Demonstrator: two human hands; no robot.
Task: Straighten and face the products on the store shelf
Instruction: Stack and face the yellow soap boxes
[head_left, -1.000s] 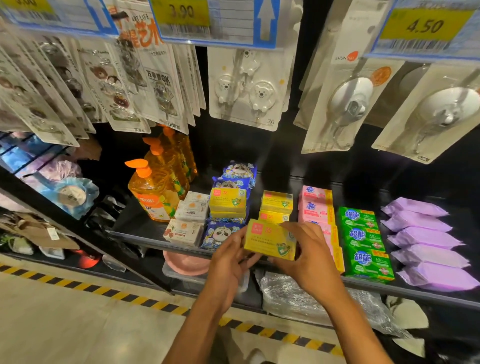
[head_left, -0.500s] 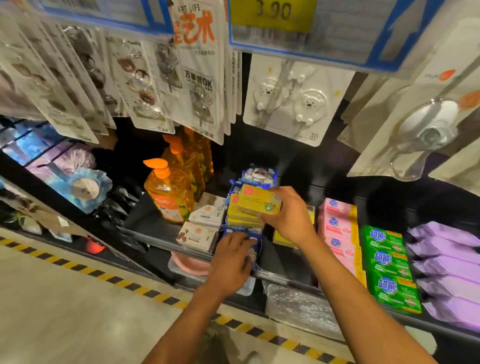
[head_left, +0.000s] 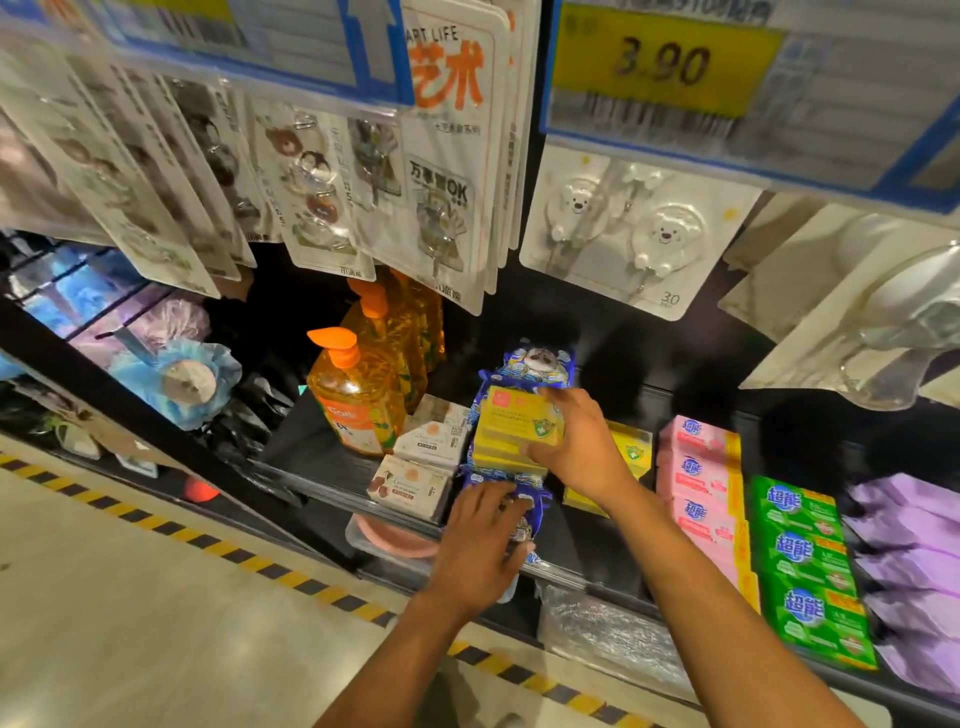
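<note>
Fingers (head_left: 563, 399) grip yellow box (head_left: 511, 422) edges.

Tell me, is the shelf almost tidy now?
Partly. The pink packs and green packs already sit in neat rows. The right hand grips a yellow box atop a yellow stack, while the left hand rests on the blue panda pack. The white boxes beside them look crooked.

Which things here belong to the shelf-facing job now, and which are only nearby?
Job: yellow box in right hand; yellow stack under it; blue packs, left hand on front one.
Nearby: orange bottles, pink soaps, green soaps, purple packs, bear hooks.
</note>
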